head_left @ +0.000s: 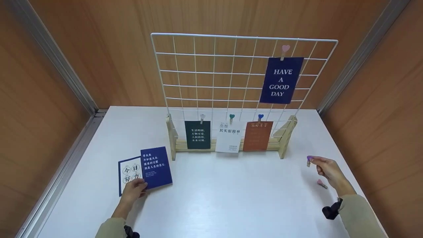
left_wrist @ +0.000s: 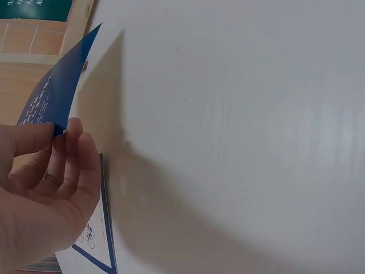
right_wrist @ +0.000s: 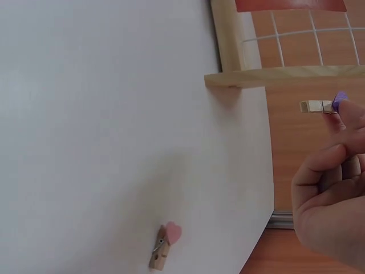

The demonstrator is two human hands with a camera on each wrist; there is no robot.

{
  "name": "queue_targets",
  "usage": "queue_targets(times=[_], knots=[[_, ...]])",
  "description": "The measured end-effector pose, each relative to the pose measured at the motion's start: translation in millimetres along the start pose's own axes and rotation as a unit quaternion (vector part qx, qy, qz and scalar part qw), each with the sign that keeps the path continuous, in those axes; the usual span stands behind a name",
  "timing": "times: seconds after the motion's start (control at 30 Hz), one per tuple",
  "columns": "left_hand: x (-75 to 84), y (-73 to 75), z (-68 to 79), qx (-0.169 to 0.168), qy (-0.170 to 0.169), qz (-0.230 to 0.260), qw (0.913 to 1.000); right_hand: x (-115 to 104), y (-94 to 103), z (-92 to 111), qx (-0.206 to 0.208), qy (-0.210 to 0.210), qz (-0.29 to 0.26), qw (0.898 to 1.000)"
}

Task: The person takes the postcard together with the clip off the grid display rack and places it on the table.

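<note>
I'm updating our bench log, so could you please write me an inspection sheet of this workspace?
Surface: white table, shadows cast on it.
Job's things: GOOD DAY card, green card, white card and orange card clipped to the grid; blue card in hand; bordered card partly covered; loose pink clip on the table.
Clutter: nothing seen.
Hands: left hand pinches the blue card; right hand pinches the purple clip.
Cables: nothing seen.
Surroundings: wood-look walls behind and at both sides, metal strips at the corners.
</note>
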State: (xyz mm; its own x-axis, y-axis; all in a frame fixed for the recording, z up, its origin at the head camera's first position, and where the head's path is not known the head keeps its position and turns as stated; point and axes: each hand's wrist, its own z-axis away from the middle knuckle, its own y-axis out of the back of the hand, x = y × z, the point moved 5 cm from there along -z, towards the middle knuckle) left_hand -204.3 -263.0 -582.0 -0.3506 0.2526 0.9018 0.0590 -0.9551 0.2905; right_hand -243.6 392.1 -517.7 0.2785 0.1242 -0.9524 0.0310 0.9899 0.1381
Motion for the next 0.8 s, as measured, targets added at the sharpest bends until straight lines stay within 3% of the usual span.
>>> queue_targets(times=[0.47, 0.8], knots=[[-2.2, -6.8, -5.4, -0.003, 0.015, -0.004, 0.9999, 34.5, 8.6, -2.0, 0.01, -0.057, 0.074, 0.996], [-9.8, -6.4, -9.8, 0.011, 0.029, -0.035, 0.9989, 54.6, 11.8, -7.8, 0.008, -0.067, 0.122, 0.99]])
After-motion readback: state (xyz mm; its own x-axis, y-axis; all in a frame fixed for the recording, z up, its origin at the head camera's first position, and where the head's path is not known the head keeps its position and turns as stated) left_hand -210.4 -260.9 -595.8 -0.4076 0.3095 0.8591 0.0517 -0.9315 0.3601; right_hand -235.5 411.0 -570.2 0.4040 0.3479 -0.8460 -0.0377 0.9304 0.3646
